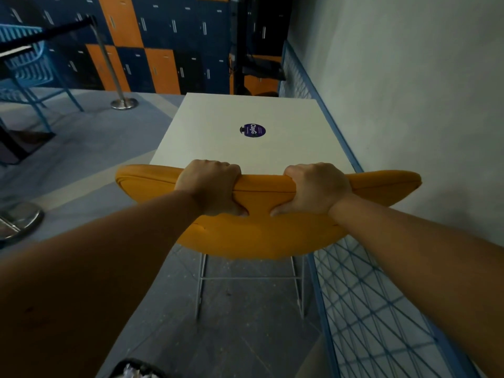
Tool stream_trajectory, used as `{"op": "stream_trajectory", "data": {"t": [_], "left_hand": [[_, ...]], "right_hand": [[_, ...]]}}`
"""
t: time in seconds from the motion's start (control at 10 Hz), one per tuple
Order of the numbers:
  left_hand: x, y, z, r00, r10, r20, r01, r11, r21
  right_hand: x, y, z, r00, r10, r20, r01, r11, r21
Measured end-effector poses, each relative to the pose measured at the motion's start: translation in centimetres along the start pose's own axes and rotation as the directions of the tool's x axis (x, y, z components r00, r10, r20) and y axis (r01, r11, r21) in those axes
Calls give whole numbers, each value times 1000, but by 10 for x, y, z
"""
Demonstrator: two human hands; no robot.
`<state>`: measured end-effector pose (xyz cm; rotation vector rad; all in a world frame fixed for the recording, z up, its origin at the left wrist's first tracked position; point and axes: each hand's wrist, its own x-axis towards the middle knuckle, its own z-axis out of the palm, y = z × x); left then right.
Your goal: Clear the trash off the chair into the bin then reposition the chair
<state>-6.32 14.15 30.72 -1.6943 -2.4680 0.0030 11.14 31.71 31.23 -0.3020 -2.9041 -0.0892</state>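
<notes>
An orange padded chair [261,236] with thin white metal legs stands directly in front of me, its backrest toward me and its seat hidden under the white table [218,126]. My left hand [210,186] grips the top edge of the backrest left of centre. My right hand [316,189] grips the same edge right of centre, fingers curled over the top and thumbs on my side. A dark bin [136,368] with crumpled white trash inside shows at the bottom edge, to my left.
A blue wire-mesh panel [381,309] and a pale wall run along the right. A round purple sticker [253,130] lies on the table. A metal stanchion [124,102] stands at far left by a blue chair [30,66]; lockers line the back.
</notes>
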Motion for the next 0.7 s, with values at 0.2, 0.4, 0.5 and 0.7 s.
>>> {"op": "stream_trajectory", "data": {"t": [0.2, 0.4, 0.5, 0.7], "left_hand": [[6, 1, -10, 992, 5, 127, 0, 999, -41], [17, -1, -22, 951, -44, 305, 125, 959, -254], [27, -9, -33, 935, -17, 354, 145, 930, -338], [77, -44, -77, 978, -106, 178, 160, 933, -322]], "right_hand": [[5, -3, -8, 993, 26, 118, -31, 999, 44], [16, 2, -17, 953, 28, 301, -86, 980, 181], [26, 9, -24, 899, 45, 436, -194, 933, 304], [76, 43, -56, 957, 157, 243, -230, 921, 315]]}}
